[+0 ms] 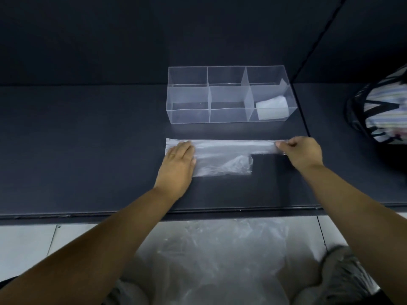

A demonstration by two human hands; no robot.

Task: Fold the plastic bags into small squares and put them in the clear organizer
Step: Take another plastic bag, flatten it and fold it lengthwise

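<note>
Floor: nearest to us, a pale tiled floor (26, 243) carries a loose heap of crumpled clear plastic (220, 249); a grey shoe (343, 274) shows at the heap's right side.

Tabletop: beyond the floor we see a dark matte tabletop (88, 150), its front edge running across the view.

Left hand: our left hand (179, 160) lies flat with straight fingers, pressing down on the left end of the bag.

Plastic bag: a thin translucent plastic bag (229, 150) is spread lengthwise on the tabletop between both hands. Its left part is broad and wrinkled, and a narrow strip runs on to the right along the far edge.

Right hand: our right hand (301, 151) has its fingers curled and pinches the right end of that strip against the thumb.

Organizer: just behind the bag, not touching it, stands a clear rectangular plastic organizer (189, 116) with six compartments in two rows of three.

Folded bag: a whitish folded bag (272, 108) sits in the near right compartment.

Far right: a striped fabric sack with black straps (383, 111) rests at the tabletop's right end, well apart from the organizer.
</note>
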